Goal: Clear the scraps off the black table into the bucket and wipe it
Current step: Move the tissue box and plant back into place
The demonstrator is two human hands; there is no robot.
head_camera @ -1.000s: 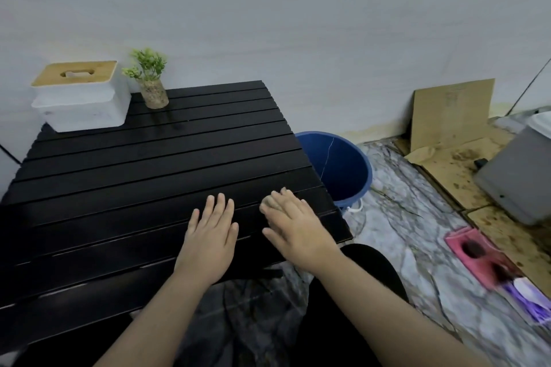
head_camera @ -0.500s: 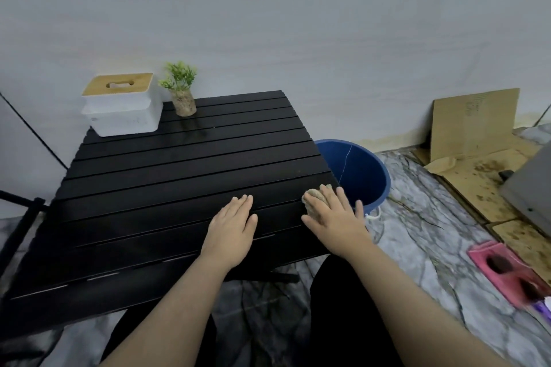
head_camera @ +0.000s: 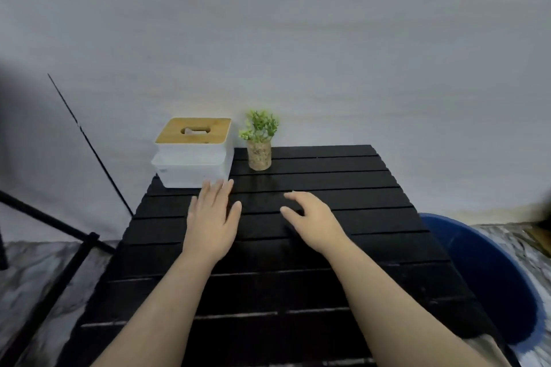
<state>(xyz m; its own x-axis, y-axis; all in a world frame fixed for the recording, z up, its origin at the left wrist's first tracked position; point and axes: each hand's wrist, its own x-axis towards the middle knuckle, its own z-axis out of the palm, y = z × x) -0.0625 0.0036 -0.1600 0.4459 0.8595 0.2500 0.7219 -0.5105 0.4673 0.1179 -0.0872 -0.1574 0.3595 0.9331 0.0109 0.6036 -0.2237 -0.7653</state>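
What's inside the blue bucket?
The bucket beside the table shows only its dark blue inner wall. Its bottom is cut off by the table edge and the picture's edge, so any scraps there can't be seen.

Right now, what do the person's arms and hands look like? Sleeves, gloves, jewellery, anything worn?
Both forearms are bare all the way to the bottom edge of the picture: no sleeves show. The left hand and right hand wear no gloves, and no rings, watch or wristband can be seen. Fingernails look short and unpainted, though the picture is soft. No markings or bandages show on either arm.
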